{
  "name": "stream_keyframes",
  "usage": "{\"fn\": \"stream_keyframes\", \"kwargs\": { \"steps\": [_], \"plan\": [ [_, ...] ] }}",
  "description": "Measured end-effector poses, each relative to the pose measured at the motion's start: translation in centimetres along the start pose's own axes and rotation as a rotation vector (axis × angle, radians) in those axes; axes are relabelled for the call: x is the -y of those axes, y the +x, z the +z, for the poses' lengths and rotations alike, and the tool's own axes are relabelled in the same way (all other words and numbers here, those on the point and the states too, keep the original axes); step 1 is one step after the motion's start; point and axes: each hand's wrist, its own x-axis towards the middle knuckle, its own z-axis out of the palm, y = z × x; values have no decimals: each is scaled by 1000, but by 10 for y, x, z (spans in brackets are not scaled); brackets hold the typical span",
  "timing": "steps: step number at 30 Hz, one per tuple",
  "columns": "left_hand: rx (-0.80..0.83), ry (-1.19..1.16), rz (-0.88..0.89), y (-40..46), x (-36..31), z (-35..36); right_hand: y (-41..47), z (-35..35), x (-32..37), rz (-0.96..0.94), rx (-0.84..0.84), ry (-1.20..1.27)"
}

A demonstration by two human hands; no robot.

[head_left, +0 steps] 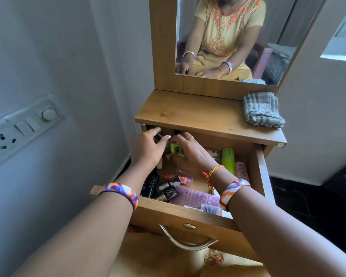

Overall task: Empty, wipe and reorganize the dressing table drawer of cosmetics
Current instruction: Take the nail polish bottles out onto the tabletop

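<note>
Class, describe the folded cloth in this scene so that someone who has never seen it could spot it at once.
Start at the wooden dressing table with its tall mirror. On the tabletop's back right corner, just below the mirror frame, lies the cloth, folded into a loose bundle. It is the only fabric item there, grey-green with pale checked stripes, apart from the cosmetics in the open drawer below.
</note>
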Motion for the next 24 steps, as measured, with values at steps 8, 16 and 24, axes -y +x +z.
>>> {"fn": "stream_keyframes", "kwargs": {
  "steps": [8, 16, 24],
  "plan": [
    [-154, -87, 74, -19, -16, -21, -19, -26, 9, 81, -13, 216],
    [-234, -291, 326, 9, -64, -28, -14, -66, 5, 146, -135, 390],
    [-141, -233, 135, 73, -111, -21, 29, -112, -29, 409, -521, 815]
  ]
}}
